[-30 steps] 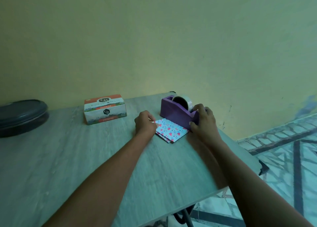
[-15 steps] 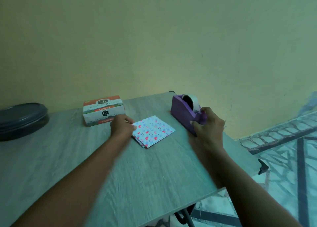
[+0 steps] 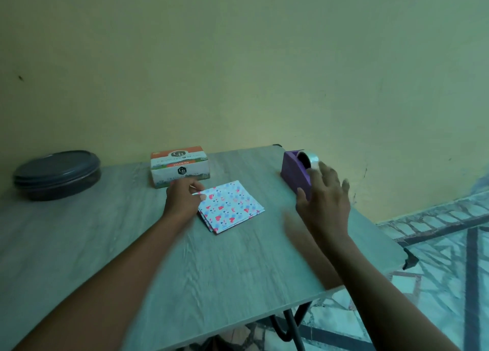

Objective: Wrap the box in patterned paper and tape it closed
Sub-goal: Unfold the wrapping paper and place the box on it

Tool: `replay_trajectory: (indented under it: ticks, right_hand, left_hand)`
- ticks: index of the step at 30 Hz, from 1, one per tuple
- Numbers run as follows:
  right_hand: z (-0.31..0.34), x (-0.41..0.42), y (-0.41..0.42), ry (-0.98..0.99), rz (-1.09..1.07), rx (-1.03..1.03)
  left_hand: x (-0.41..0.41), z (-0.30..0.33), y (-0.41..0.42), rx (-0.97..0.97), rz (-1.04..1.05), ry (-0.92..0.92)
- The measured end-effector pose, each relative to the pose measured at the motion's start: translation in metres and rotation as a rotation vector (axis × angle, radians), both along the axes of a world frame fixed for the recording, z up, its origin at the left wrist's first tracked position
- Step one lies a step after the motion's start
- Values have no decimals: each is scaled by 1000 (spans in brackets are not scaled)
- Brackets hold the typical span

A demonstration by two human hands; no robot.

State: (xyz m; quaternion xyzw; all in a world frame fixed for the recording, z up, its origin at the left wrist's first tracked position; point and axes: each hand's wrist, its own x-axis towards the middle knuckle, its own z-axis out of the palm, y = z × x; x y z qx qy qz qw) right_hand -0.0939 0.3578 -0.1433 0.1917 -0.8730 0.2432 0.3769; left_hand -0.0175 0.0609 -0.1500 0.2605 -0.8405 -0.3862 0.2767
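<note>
A folded sheet of patterned paper, white with pink and blue marks, lies flat in the middle of the wooden table. My left hand pinches its left corner between thumb and fingers. Behind that hand stands the tea box, orange and white, upright against the back edge. A purple tape dispenser with a clear tape roll sits at the right rear. My right hand hovers just in front of it with fingers spread, holding nothing.
A dark round lidded container sits at the table's far left. The yellow wall runs right behind the table. The table's right edge drops off to a tiled floor; black metal legs show below the front edge.
My left hand has dragged the folded paper leftward, away from the dispenser. My right hand pushed the dispenser toward the right rear, then let go and spread its fingers.
</note>
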Motion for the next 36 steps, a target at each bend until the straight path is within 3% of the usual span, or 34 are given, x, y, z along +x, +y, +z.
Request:
replay_trajectory:
  ticks: [3, 7, 10, 13, 18, 22, 26, 32, 36]
  right_hand:
    - [-1, 18, -32, 157, 197, 15]
    - [4, 44, -89, -275, 554, 68]
    - [6, 49, -134, -515, 669, 216]
    - [5, 54, -163, -598, 719, 165]
    - [-13, 57, -186, -811, 749, -363]
    - [-26, 46, -187, -839, 713, -562]
    - [-31, 42, -187, -804, 676, -571]
    - [-30, 42, -188, -804, 682, -599]
    - [-34, 41, -188, -806, 704, -598]
  left_hand:
    - [29, 4, -16, 5, 21, 53]
    - [71, 4, -39, 120, -32, 125]
    - [99, 3, -52, 224, -56, 203]
    - [115, -1, -58, 363, -44, 309]
    - [124, -12, -72, 480, -29, 415]
    - [127, -16, -78, 560, -161, 364]
    - [124, -23, -74, 452, -239, 350]
    - [126, -23, -86, 548, -304, 366]
    - [122, -28, -81, 481, -291, 315]
